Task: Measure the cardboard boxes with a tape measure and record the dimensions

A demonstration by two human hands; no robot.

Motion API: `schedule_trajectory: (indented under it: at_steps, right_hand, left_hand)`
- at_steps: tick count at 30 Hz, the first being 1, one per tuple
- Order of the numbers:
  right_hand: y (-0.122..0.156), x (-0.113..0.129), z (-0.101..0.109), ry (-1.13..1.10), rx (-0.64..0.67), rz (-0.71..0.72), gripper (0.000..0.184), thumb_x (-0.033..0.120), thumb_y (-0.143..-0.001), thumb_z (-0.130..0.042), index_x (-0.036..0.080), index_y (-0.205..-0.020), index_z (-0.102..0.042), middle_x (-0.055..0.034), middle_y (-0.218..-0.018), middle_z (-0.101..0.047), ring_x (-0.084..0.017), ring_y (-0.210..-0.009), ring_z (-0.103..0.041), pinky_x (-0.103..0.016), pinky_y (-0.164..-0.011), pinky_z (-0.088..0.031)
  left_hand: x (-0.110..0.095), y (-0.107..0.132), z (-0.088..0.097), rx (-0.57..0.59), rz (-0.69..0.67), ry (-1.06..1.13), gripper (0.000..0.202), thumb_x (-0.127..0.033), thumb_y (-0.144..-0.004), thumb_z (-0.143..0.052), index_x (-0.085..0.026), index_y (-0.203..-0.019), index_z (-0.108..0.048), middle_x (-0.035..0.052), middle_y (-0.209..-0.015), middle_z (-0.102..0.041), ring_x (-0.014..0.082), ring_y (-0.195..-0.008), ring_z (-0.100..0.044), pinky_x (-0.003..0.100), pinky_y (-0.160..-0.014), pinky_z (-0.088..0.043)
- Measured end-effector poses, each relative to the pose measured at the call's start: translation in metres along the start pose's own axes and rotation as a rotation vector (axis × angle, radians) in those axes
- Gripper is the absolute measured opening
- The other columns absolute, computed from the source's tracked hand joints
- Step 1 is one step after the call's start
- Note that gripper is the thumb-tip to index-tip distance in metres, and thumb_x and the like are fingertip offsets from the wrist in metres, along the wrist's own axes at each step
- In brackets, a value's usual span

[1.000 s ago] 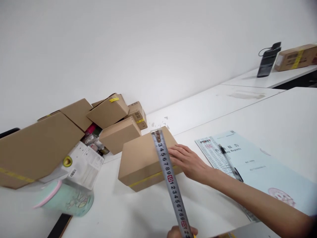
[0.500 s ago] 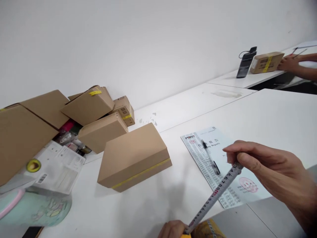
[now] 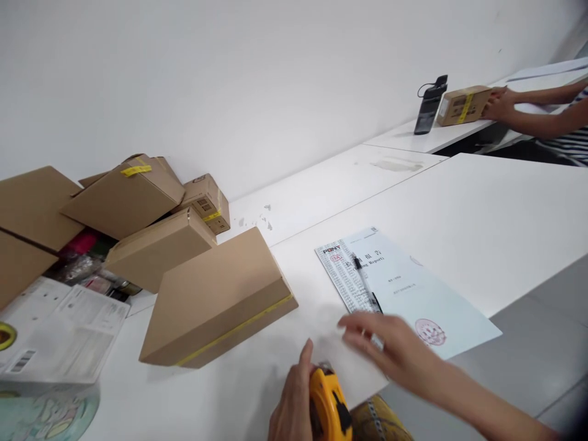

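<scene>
At the table's front edge my left hand [image 3: 293,398] is wrapped round a yellow and black tape measure [image 3: 331,405], thumb pointing up. No long strip of tape sticks out of its case. Just right of it, my right hand [image 3: 390,346] hovers over the lower part of a pale blue report booklet [image 3: 441,294]. Its fingers are slightly blurred, stretched out and apart, with nothing in them. A pen [image 3: 365,278] lies on the booklet, its lower end close to my right fingertips. Left of the booklet lies a closed cardboard box [image 3: 220,300] with yellow tape along its side.
More cardboard boxes [image 3: 124,196] are piled against the wall at left. A white package [image 3: 68,331] and a pale green cup [image 3: 50,410] sit nearer. Far right, a co-worker's hands [image 3: 500,104] touch a small taped box [image 3: 463,105] beside a dark bottle [image 3: 430,105].
The tape stretched between my hands has gone back into its case. My right hand has let go of the tape end and moved left and down. The view has shifted right.
</scene>
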State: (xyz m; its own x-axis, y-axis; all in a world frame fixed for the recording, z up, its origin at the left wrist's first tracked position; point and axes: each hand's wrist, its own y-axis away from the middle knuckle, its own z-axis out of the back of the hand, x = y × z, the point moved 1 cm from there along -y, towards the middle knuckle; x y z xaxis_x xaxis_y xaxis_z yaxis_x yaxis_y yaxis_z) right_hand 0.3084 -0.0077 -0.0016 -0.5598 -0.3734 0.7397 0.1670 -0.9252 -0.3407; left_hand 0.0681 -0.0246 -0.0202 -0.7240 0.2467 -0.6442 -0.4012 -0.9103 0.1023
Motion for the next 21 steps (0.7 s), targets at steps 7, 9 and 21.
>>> schedule_trajectory:
  at_steps: [7, 9, 21]
  right_hand:
    - [-0.052, -0.092, 0.038, 0.416, -0.011, -0.516, 0.017, 0.039, -0.093, -0.057, 0.026, -0.088, -0.048, 0.0004, -0.063, -0.061, -0.022, -0.057, -0.054, -0.033, -0.054, -0.033]
    - [-0.056, -0.097, 0.037, 0.398, 0.033, -0.484, 0.005, 0.03, -0.092, -0.053, 0.024, -0.094, -0.053, -0.0008, -0.066, -0.063, -0.022, -0.06, -0.055, -0.034, -0.057, -0.035]
    - [-0.016, -0.086, 0.105, -0.528, -0.42, -0.479, 0.042, 0.053, -0.077, -0.084, 0.026, -0.105, -0.069, -0.0084, -0.094, -0.08, -0.029, -0.09, -0.074, -0.046, -0.083, -0.058]
  left_hand:
    - [0.008, -0.034, 0.017, -0.104, -0.127, -0.401, 0.078, -0.009, -0.08, -0.058, -0.027, -0.155, -0.041, 0.0084, -0.126, -0.064, 0.0263, -0.116, -0.063, 0.038, -0.094, -0.055]
    - [0.014, -0.043, 0.013, -0.13, -0.128, -0.5, 0.074, -0.009, -0.082, -0.059, -0.026, -0.152, -0.044, 0.0086, -0.127, -0.063, 0.0266, -0.115, -0.063, 0.039, -0.093, -0.055]
    - [0.028, -0.06, -0.004, -0.442, -0.386, -0.718, 0.051, -0.023, -0.099, -0.052, -0.013, -0.149, -0.047, 0.0191, -0.139, -0.061, 0.0346, -0.125, -0.06, 0.048, -0.095, -0.057]
